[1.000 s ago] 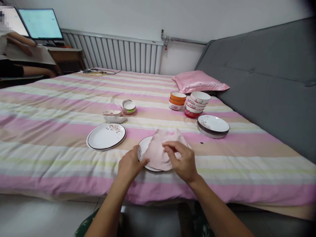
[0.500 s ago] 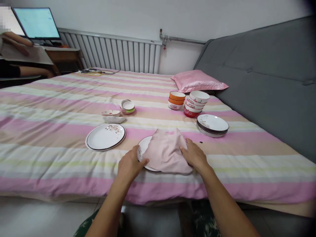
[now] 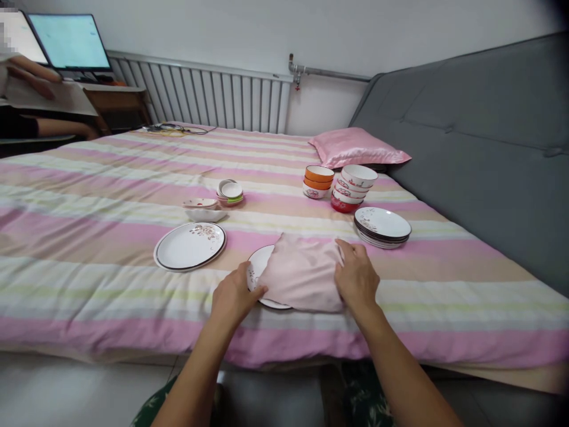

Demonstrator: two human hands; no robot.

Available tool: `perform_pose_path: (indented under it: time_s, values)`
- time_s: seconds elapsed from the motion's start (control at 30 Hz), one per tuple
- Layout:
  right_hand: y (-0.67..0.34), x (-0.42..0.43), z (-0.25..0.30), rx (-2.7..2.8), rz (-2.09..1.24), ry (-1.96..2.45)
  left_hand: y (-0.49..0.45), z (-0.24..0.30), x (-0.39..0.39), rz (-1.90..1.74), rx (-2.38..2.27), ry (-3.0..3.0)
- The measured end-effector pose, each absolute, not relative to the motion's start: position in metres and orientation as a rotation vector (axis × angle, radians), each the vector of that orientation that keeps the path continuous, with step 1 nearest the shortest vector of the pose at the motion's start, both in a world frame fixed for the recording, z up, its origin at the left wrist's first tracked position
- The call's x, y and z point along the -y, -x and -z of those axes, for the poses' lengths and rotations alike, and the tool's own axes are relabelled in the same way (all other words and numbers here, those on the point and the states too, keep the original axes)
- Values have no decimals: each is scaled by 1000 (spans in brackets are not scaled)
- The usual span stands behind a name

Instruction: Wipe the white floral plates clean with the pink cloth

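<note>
A white plate (image 3: 261, 261) with a dark rim and flower print lies near the bed's front edge, most of it hidden by a pale pink cloth (image 3: 304, 276). My left hand (image 3: 233, 295) grips the plate's left rim, thumb over the top near the cloth's edge. At the cloth's right side, my right hand (image 3: 358, 276) is closed on its edge, fingers pinching the fabric. To the left rest oval plates (image 3: 189, 248), stacked, with the same dark rim and flowers.
Behind stand small dishes (image 3: 231, 191), boat-shaped dishes (image 3: 205, 212), orange-topped bowls (image 3: 319, 181) and white and red bowls (image 3: 354, 187). Stacked plates (image 3: 383, 225) lie at right. A pink pillow (image 3: 358, 147) leans by the grey headboard (image 3: 471, 112). Another person's arm (image 3: 33, 68) shows far left.
My right hand has shifted slightly right and its fingers have curled onto the cloth's edge. The cloth is pulled flatter towards the right. My left hand has stayed on the plate.
</note>
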State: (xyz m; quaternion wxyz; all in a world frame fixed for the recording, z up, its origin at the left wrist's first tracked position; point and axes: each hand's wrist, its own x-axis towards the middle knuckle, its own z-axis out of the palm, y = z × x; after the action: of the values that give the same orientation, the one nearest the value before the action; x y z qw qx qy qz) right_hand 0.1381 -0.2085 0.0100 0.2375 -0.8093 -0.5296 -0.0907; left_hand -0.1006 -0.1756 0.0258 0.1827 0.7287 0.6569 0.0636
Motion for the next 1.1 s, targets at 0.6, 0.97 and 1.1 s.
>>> perform_pose_path:
  time_s: [0.6,0.97,1.1]
  values:
    - [-70,210,13,2312,-411,1717,102,-20,175,-257,-1813,-2087]
    - [-69,190,20,2310,-518,1865,109,2,165,-663,-1607,-1679]
    - [-67,182,23,2306,-504,1850,105,0,168,-633,-1599,-1732]
